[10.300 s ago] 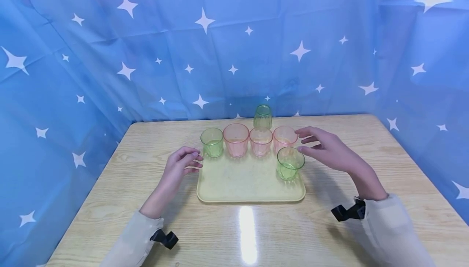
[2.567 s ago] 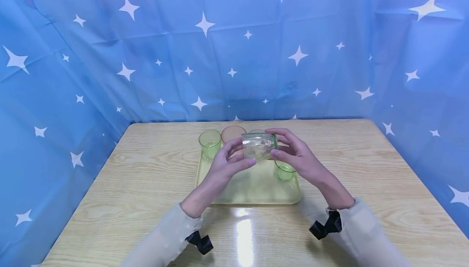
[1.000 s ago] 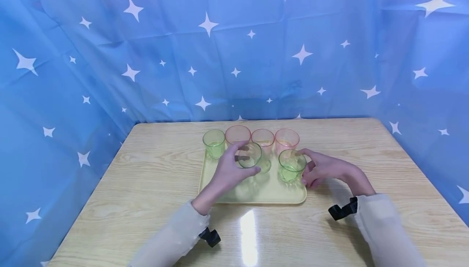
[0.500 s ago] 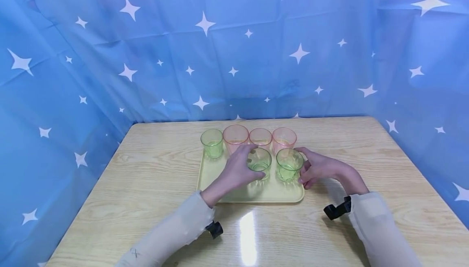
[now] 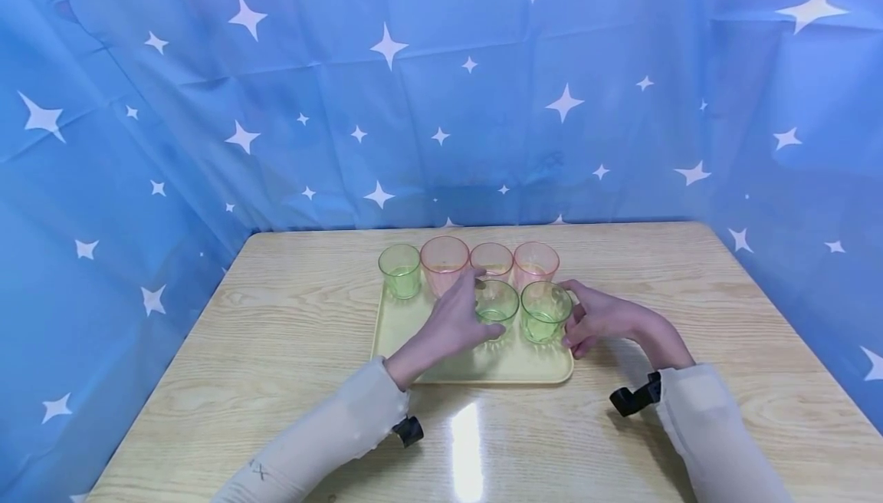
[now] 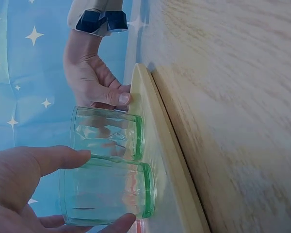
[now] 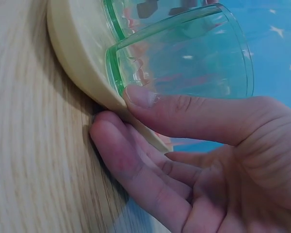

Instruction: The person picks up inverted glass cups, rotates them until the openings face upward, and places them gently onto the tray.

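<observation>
My left hand point(image 5: 455, 317) holds a clear green glass point(image 5: 502, 300), thumb on the near side and fingers behind. It stands upright on the cream tray point(image 5: 441, 369), right beside a second green glass point(image 5: 545, 311) at the tray's right. In the left wrist view the walls of the held glass point(image 6: 106, 194) and its neighbour point(image 6: 106, 131) overlap. My right hand point(image 5: 603, 319) pinches the tray's right edge. The right wrist view shows its thumb point(image 7: 184, 114) on the rim near the glass base, and the fingers point(image 7: 140, 170) curled beneath.
Along the tray's back stand a green glass point(image 5: 400, 273) at the left and three pink glasses: a larger one point(image 5: 444, 258), a middle one point(image 5: 491, 258) and a right one point(image 5: 536, 261). The wooden table point(image 5: 276, 319) meets a blue starry curtain point(image 5: 441, 89) behind.
The green glass, earlier upside down behind the tray, was turned over in both hands and lowered upright onto the tray. My left hand then shifted it right; my right hand moved to the tray edge.
</observation>
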Demonstrator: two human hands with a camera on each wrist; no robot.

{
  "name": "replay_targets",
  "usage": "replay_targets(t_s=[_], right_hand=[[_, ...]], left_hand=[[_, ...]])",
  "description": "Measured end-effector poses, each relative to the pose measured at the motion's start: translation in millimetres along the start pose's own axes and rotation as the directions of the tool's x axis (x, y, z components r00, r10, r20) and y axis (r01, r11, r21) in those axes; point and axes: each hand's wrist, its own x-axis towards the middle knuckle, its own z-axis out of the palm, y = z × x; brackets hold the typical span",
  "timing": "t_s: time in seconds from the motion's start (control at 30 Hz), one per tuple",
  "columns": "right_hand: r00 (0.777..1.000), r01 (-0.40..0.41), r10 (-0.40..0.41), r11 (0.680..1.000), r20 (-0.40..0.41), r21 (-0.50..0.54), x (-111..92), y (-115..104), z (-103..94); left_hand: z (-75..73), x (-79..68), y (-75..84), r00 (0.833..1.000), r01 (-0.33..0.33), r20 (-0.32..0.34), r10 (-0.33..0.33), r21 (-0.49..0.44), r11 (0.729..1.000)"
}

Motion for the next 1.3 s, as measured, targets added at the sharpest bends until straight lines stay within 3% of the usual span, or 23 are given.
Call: replay_targets(t_s=[0.23, 0.37, 0.53, 0.67, 0.93, 1.3], right_hand=[[1.000, -0.016, 0.016, 1.000, -0.008, -0.015, 1, 0, -0.3], [1.000, -0.011, 0.011, 1.000, -0.006, -0.023, 0, 0, -0.3], [1.000, -0.016, 0.016, 0.999, -0.004, -0.032, 0, 0, -0.8], [1.000, -0.024, 0.024, 0.999, -0.008, -0.033, 0, 1, -1.3], [0.999, -0.036, 0.036, 0.999, -0.019, -0.010, 2, 5, 0.2], [1.000, -0.016, 0.016, 1.000, 0.002, -0.002, 3, 5, -1.8]], left_hand=[[-4.3, -11.2, -1.3, 1.000, 0.004, -0.012, -0.004, 0.022, 1.000], [-15.7, -23.8, -3.1, 1.000, 0.004, -0.025, -0.005, -0.044, 0.999], [-32.8, -34.7, -12.1, 0.998, -0.044, -0.056, 0.036, -0.154, 0.987], [-47.0, -37.8, -23.7, 0.992, -0.065, -0.118, 0.041, -0.207, 0.976], [-76.5, -40.0, -51.3, 0.967, -0.057, -0.253, -0.015, -0.275, 0.960], [-102.3, -42.5, -73.9, 0.931, 0.045, -0.335, -0.147, -0.295, 0.955]])
